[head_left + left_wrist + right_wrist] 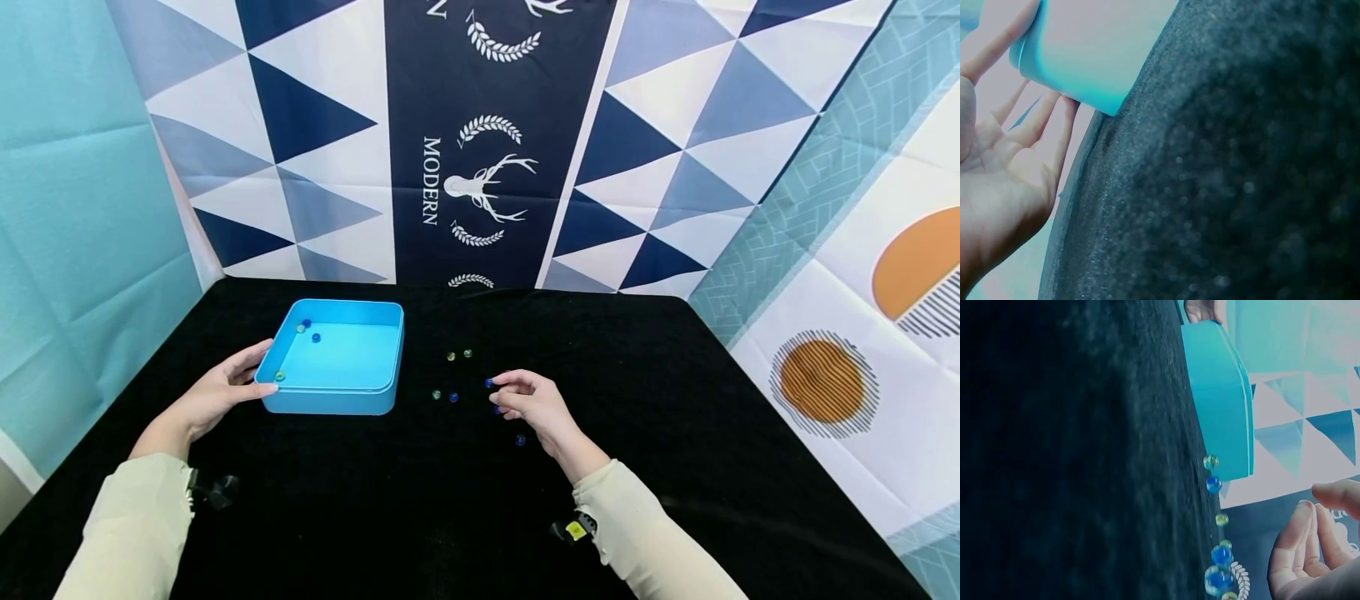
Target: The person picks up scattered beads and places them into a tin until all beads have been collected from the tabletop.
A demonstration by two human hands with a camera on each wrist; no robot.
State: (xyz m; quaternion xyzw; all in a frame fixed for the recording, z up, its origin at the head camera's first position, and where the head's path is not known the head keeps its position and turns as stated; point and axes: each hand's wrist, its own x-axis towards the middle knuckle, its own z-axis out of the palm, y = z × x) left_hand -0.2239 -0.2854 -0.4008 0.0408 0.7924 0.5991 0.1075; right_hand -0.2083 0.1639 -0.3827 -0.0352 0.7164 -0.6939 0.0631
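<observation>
A shallow blue tray (337, 402) stands on the black cloth, with a few blue and green marbles (306, 327) inside it. My left hand (251, 371) rests with straight fingers (1041, 122) against the tray's (1079, 56) near left corner. Several loose marbles (453, 397) lie on the cloth to the tray's right. My right hand (497, 390) hovers over them with loosely bent fingers, its fingertips beside a blue marble (489, 382). The right wrist view shows that hand (1322, 515) holding nothing, above a row of marbles (1222, 555) and the tray (1219, 400).
The black-covered table (675, 417) is walled by patterned cloth hangings behind and on both sides. Two green marbles (459, 355) lie farther back, one blue marble (520, 439) nearer me. Bare cloth stretches to the right and along the near edge.
</observation>
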